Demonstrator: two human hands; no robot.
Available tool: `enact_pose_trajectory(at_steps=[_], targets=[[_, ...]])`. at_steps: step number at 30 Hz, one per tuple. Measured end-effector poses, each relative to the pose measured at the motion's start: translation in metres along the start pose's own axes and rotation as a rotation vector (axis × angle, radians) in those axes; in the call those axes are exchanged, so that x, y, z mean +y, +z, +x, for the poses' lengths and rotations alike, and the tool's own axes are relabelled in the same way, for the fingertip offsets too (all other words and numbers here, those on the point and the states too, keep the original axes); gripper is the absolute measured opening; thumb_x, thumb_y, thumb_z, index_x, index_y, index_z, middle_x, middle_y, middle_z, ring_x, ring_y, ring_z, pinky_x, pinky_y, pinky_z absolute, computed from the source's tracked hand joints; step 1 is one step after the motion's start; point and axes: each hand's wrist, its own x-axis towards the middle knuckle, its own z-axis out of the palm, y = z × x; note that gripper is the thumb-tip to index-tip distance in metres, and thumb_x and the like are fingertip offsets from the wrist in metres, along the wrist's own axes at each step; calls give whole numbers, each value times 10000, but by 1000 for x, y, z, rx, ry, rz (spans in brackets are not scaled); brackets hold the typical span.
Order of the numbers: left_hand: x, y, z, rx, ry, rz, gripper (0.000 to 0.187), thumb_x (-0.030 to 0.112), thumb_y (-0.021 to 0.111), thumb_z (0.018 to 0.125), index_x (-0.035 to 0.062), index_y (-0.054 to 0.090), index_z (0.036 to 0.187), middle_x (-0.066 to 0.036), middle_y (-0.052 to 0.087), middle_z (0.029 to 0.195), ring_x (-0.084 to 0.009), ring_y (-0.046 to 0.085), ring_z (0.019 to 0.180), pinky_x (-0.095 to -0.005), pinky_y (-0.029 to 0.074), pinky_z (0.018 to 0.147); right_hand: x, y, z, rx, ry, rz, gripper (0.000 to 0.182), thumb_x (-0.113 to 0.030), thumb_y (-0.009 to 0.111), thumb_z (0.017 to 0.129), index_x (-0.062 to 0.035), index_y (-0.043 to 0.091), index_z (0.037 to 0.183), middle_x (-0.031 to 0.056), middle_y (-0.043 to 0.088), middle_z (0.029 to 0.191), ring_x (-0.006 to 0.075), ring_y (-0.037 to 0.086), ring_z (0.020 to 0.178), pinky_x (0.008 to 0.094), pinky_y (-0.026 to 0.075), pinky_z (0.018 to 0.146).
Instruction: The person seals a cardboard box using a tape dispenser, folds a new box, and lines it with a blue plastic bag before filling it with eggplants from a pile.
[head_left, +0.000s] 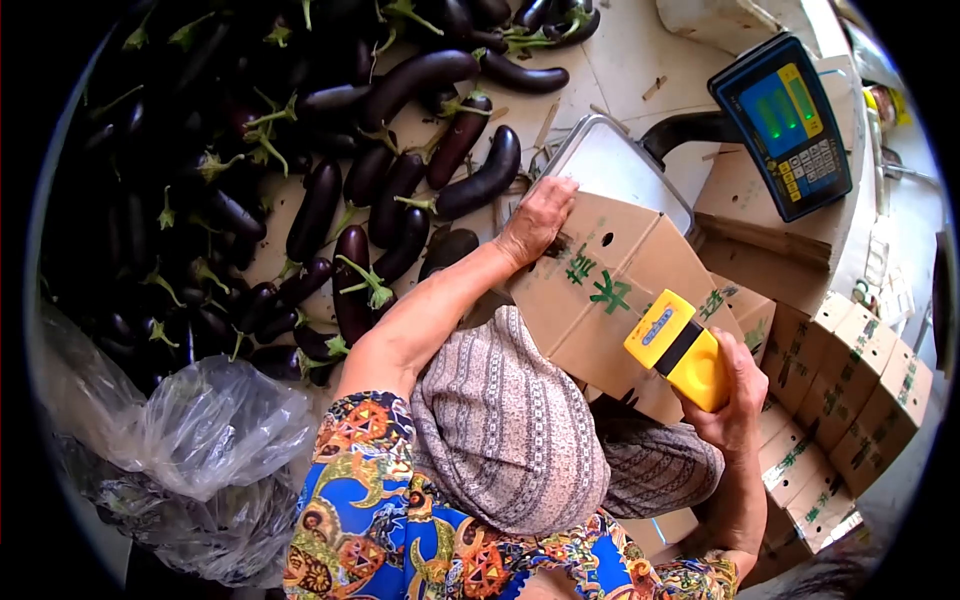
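Observation:
A cardboard box (600, 290) with green characters lies tilted across the knees, its upper end by the metal pan of a scale (625, 165). My left hand (541, 222) rests on the box's upper left edge, its fingers bent over the cardboard. In my right hand (728, 390) is a yellow tape dispenser (680, 350) with a dark band, held over the lower right part of the box. The thumb and fingers wrap round its yellow end. The fingertips of my left hand are partly hidden at the box edge.
Many eggplants (418, 85) cover the floor at left and top. A scale display (785, 125) stands at upper right. Stacked printed boxes (850, 370) line the right side. Clear plastic bags (215, 430) lie at lower left.

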Motion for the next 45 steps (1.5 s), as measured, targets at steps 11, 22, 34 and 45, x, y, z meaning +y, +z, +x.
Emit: enact_pose_trajectory(at_steps=[11,22,34,45], targets=[[62,-2,19,-137,-383,-380,526,411,386,1027,27,485,1372,-223,555,1316,-385,472,1256,-417,332,1103,0,1,-3,36,-27,24,810,-140,818,621,-53,515,1366,179,641,934,323,648,757,393,554,683],[22,5,11,-296,-412,-362,721,544,287,1051,-48,412,1445,-205,436,1488,-284,388,1402,-343,260,1176,1,-1,-7,59,-28,68,793,-133,820,614,-40,519,1342,168,617,883,339,645,755,401,548,695],[156,-37,86,-351,-114,70,631,466,479,1011,-37,443,1390,-272,578,1253,-425,557,1162,-454,439,1029,-7,4,2,185,-1,91,729,-216,830,719,-35,504,1345,195,652,964,358,677,834,415,563,744],[187,-38,93,-394,-40,699,546,455,502,991,141,439,1434,-207,689,1036,-404,691,869,-511,562,736,12,-29,-39,-8,58,-49,785,-163,784,708,-42,449,1407,190,590,980,369,642,896,424,550,805]])
